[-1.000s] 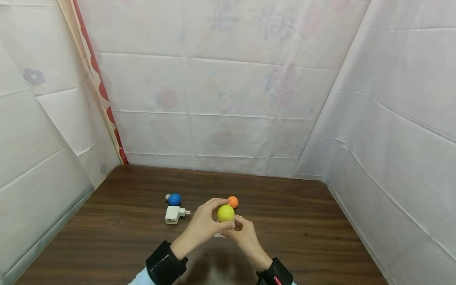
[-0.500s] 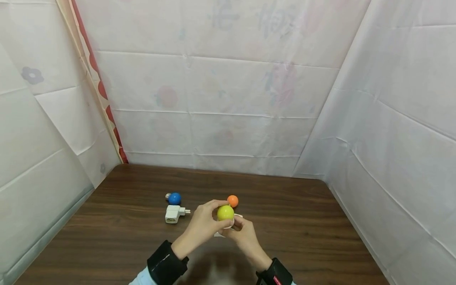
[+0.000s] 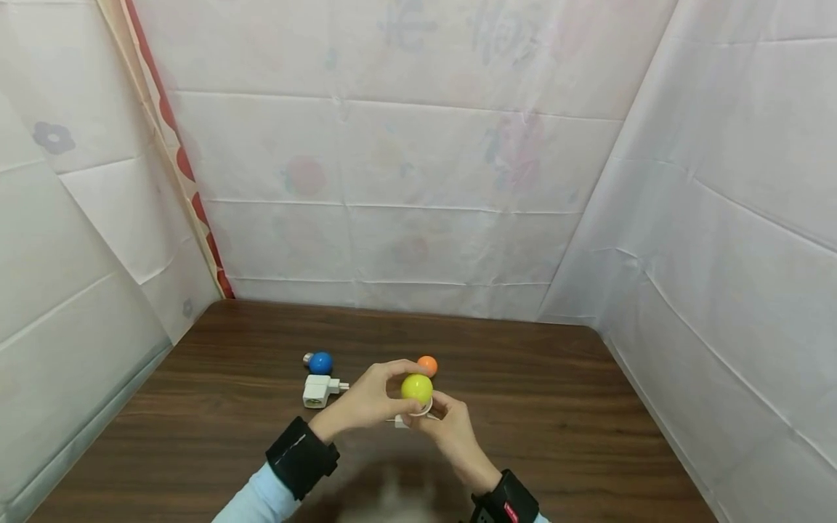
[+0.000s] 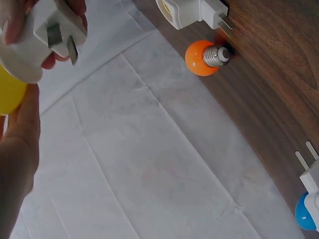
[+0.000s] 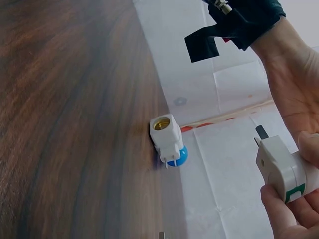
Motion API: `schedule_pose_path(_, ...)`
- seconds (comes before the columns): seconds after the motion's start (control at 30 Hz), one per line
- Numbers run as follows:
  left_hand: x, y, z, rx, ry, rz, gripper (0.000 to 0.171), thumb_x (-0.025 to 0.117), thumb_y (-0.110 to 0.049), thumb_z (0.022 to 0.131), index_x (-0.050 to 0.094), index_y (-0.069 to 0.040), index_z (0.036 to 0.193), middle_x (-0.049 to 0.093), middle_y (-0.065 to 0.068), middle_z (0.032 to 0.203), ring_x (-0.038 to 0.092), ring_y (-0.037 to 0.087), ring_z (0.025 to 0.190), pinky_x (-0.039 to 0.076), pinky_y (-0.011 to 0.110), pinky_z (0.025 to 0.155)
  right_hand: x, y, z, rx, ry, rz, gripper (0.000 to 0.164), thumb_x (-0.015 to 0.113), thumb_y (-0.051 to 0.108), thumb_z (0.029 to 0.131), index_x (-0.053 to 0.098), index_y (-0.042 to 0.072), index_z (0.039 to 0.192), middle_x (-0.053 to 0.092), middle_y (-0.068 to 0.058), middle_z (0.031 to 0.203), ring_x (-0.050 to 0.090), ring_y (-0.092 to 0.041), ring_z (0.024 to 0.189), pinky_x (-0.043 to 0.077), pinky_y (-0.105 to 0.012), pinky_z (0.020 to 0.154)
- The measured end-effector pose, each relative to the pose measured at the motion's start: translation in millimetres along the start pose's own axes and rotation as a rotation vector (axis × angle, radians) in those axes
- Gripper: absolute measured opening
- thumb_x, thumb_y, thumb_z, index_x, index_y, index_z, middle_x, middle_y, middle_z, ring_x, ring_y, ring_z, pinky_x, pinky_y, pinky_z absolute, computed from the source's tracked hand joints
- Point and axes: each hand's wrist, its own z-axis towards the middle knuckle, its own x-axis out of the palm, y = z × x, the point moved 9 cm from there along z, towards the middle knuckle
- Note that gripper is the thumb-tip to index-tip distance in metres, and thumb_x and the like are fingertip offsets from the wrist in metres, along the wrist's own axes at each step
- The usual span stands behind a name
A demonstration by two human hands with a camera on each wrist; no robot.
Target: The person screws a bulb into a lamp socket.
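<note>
My left hand holds a round yellow light bulb between thumb and fingers, seen partly at the edge of the left wrist view. Right below the bulb, my right hand grips a white plug-in lamp socket. The socket's round rim shows under the bulb, and its flat metal prongs stick out in both wrist views. Bulb and socket are lined up close together above the table; the bulb's base is mostly hidden by the rim and fingers.
An orange bulb lies on the brown table behind my hands, with another white socket near it. To the left, a blue bulb lies behind a white plug-in socket. White cloth walls enclose the table.
My left wrist has turned and its hand lies flatter, fingers still on the yellow bulb. More of the socket's rim shows beneath it. The right hand stays nearly in place.
</note>
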Motion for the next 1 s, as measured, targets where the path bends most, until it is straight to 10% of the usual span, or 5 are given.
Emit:
schedule_pose_path(0.23, 5.1, -8.1, 7.6, 0.100, 0.143, -0.104, 0.041, 0.067, -0.004, 0.081, 0.057, -0.013, 0.120, 0.055, 0.008, 0.120, 0.057, 0.017, 0.099, 0.051, 0.027, 0.084, -5, 2, 2, -0.007, -0.018, -0.059, 0.038, 0.074, 0.022, 0.075, 0.065, 0.012, 0.110, 0.064, -0.003, 0.111, 0.054, -0.020, 0.106, 0.046, -0.035, 0.085)
schedule_pose_path(0.5, 4.9, -11.0, 9.7, 0.123, 0.120, -0.080, 0.046, 0.068, -0.001, 0.079, 0.055, -0.008, 0.123, 0.054, 0.011, 0.124, 0.057, 0.015, 0.100, 0.052, 0.025, 0.082, -8, 0, 2, 0.002, -0.029, -0.084, 0.037, 0.074, 0.024, 0.075, 0.065, 0.014, 0.109, 0.063, -0.002, 0.113, 0.052, -0.022, 0.110, 0.044, -0.037, 0.086)
schedule_pose_path(0.7, 2.4, -9.6, 8.3, 0.123, 0.022, -0.061, 0.054, 0.072, -0.010, 0.078, 0.052, -0.009, 0.128, 0.052, 0.009, 0.127, 0.057, 0.018, 0.105, 0.052, 0.026, 0.082, -9, 2, 2, -0.003, -0.036, -0.071, 0.038, 0.075, 0.022, 0.075, 0.065, 0.011, 0.110, 0.064, -0.004, 0.111, 0.055, -0.020, 0.106, 0.046, -0.032, 0.083)
schedule_pose_path(1.0, -4.2, -11.9, -4.1, 0.009, -0.230, 0.238, 0.060, 0.077, -0.032, 0.072, 0.055, -0.011, 0.123, 0.058, 0.001, 0.118, 0.059, 0.016, 0.100, 0.050, 0.024, 0.078, -7, 26, -7, 0.008, -0.045, -0.075, 0.036, 0.073, 0.015, 0.076, 0.064, 0.006, 0.110, 0.064, -0.009, 0.111, 0.055, -0.023, 0.106, 0.047, -0.035, 0.083)
